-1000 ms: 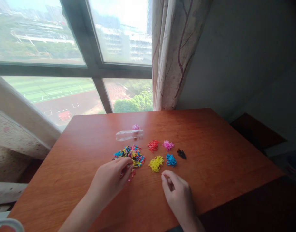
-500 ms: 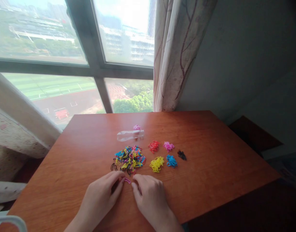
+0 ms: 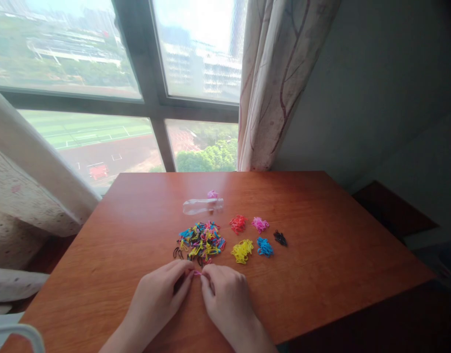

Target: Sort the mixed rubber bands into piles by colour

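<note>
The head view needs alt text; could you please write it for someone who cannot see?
The left hand and right hand pinch a small pink band between them at a brown table. Beyond lies a mixed heap of bands, with a red pile, pink pile, yellow pile, blue pile and black pile to its right, and a window behind.

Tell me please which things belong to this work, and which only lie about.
Likely in use:
pink band between left hand and right hand
mixed pile
red pile
pink pile
yellow pile
blue pile
black pile

Probably lying about:
clear plastic thing
pink thing behind it
</note>
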Demonstrator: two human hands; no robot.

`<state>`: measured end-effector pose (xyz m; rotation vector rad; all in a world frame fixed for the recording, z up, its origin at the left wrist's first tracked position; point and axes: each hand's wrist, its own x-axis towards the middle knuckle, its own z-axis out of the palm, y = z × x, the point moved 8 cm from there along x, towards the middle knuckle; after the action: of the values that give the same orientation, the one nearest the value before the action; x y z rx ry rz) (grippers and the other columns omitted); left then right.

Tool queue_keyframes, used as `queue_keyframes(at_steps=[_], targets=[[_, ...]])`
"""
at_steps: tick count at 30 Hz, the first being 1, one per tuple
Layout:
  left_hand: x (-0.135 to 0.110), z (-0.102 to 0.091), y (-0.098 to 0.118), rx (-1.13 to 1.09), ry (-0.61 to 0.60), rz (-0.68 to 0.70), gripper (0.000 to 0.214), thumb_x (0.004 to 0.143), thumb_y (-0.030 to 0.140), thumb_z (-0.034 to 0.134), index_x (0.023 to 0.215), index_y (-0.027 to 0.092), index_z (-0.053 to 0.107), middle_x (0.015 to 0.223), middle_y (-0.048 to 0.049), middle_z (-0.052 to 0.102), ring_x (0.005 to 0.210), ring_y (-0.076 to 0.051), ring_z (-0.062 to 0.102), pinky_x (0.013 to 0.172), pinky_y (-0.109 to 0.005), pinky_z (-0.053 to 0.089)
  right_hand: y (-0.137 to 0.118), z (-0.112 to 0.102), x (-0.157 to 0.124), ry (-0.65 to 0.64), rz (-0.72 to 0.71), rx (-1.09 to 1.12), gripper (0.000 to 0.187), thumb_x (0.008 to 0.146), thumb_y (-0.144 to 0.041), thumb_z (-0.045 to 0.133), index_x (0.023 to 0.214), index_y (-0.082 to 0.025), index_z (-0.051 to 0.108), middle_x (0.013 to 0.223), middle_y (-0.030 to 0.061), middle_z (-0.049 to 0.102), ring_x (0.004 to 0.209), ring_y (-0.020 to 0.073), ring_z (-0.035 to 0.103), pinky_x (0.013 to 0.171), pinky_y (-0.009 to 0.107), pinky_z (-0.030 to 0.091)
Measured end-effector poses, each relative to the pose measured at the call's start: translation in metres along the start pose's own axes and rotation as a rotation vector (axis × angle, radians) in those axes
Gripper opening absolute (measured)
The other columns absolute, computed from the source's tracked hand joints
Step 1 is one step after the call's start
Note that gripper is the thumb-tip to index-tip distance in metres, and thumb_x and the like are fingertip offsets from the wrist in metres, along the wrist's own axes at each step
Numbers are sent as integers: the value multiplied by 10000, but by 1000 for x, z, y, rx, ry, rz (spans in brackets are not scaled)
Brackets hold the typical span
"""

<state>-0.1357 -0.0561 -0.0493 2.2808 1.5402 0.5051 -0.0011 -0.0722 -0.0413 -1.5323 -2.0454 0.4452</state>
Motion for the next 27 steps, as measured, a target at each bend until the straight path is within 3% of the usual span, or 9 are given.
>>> queue_keyframes(at_steps=[5, 10, 12, 16, 22, 27], targets=[[2, -1, 2, 28, 0, -6, 207, 945, 303, 437, 931, 263, 639, 879, 15, 726, 772, -156, 691, 688, -235, 487, 30, -42, 5, 143, 41, 54, 173, 915, -198, 482, 816, -231, 619, 670, -25, 625, 590, 123, 557, 591, 236, 297], [2, -1, 3, 32, -4, -4, 199, 943, 303, 440, 916, 264, 633, 841, 24, 711, 745, -153, 680, 662, -236, 470, 109, -107, 22, 286, 264, -146, 169, 904, -312, 532, 848, -230, 668, 594, -27, 587, 546, 137, 531, 566, 239, 305], [1, -1, 2, 26, -3, -6, 192, 941, 301, 446, 919, 266, 633, 837, 30, 708, 736, -149, 678, 655, -234, 465, 138, -121, 31, 237, 373, -278, 142, 890, -302, 557, 847, -235, 675, 602, -28, 603, 566, 140, 545, 548, 239, 284], [-1, 0, 1, 22, -3, -5, 179, 939, 286, 451, 924, 271, 628, 828, 37, 704, 732, -144, 676, 655, -229, 461, 162, -125, 45, 153, 444, -372, 143, 881, -259, 560, 816, -246, 686, 643, -17, 640, 594, 139, 555, 521, 239, 240], [1, -1, 3, 33, 8, 17, 181, 942, 279, 443, 912, 269, 621, 822, 32, 702, 728, -144, 676, 648, -224, 456, 161, -110, 52, 105, 459, -393, 143, 872, -256, 582, 795, -250, 703, 701, 13, 680, 624, 149, 575, 519, 244, 220], [1, -2, 6, 39, 20, 30, 187, 942, 280, 443, 896, 262, 624, 796, 30, 694, 704, -142, 672, 631, -223, 455, 157, -113, 50, 106, 461, -387, 136, 884, -273, 581, 840, -259, 709, 700, 6, 684, 628, 150, 585, 520, 246, 218]])
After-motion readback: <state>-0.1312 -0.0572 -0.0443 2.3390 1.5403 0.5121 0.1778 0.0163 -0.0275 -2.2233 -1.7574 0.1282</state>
